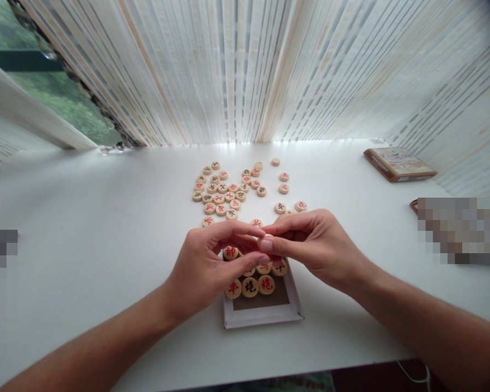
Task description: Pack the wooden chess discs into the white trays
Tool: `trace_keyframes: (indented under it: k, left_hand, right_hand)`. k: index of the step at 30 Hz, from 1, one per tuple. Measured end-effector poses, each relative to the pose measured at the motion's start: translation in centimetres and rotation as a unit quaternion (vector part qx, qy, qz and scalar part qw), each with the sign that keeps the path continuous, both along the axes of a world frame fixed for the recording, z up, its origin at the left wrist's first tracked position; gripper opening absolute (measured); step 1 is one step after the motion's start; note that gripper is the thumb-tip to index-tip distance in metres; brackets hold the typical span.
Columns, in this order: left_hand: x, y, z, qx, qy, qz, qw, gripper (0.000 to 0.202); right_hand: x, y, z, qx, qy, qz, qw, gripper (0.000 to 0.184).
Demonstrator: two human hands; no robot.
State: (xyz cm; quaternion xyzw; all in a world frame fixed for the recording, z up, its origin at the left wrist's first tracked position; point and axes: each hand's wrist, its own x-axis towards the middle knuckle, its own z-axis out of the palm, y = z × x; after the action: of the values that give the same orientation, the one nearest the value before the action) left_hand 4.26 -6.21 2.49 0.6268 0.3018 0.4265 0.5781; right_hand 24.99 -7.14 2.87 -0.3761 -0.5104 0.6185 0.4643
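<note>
Over a shallow white-rimmed box (265, 317), a pale wooden Chinese chess piece (263, 237) is mostly covered by fingers. My right hand (314, 242) pinches it between thumb and fingers. From the other side, my left hand (212, 256) closes its thumb and fingertips around the same piece. Beneath them, round pieces lie face up in the box, among them a red-marked piece (233, 288), a black-marked piece (250, 287) and another red-marked piece (266, 285). My hands hide the back of the box.
Many loose chess pieces (222, 188) are scattered on the white table (118, 234) beyond the box. A brown-edged flat box (400, 164) lies at the back right, and a blurred-out object (461, 231) sits nearer. A striped curtain (237, 71) hangs along the back.
</note>
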Motion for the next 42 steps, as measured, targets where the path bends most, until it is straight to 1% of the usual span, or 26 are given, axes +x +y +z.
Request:
trace_keyframes:
  k: [5,12,14,18,22,27,29,35,39,42]
  left_hand:
    - [0.0,-0.1,0.0,0.011,-0.004,0.011,1.000,0.027]
    - [0.2,-0.1,0.2,-0.003,-0.015,0.033,0.999,0.031]
    - [0.1,-0.1,0.3,-0.007,-0.021,0.038,0.999,0.031]
    - [0.1,-0.1,0.4,-0.031,-0.033,0.043,0.998,0.028]
    - [0.1,0.0,0.6,-0.067,-0.050,0.025,0.996,0.026]
    - [0.2,0.3,0.7,-0.092,-0.083,0.000,0.992,0.027]
    - [0.1,0.5,0.6,-0.091,-0.088,0.001,0.992,0.028]
    - [-0.3,0.4,0.0,-0.055,-0.066,0.032,0.996,0.025]
    - [-0.4,0.3,-0.1,-0.032,-0.039,0.049,0.998,0.022]
    - [-0.3,0.4,-0.2,-0.007,-0.012,0.067,0.998,0.023]
  right_hand:
    - [0.0,-0.2,0.1,0.026,-0.019,0.008,0.999,0.030]
    - [0.5,-0.1,0.1,0.086,-0.026,0.024,0.996,0.022]
    - [0.6,0.0,0.1,0.097,-0.020,0.036,0.994,0.024]
    - [0.8,0.2,-0.1,0.093,-0.001,0.061,0.994,0.029]
    - [0.9,0.4,-0.2,0.080,0.013,0.076,0.994,0.030]
    - [1.1,0.6,-0.3,0.065,0.025,0.094,0.993,0.029]
    - [1.1,0.7,-0.3,0.055,0.033,0.097,0.993,0.028]
    - [0.5,0.3,-0.3,0.030,0.042,0.077,0.996,0.034]
    - [0.3,0.1,-0.7,0.007,0.061,0.039,0.997,0.039]
    - [0.3,0.1,-1.0,0.020,0.060,0.002,0.998,0.040]
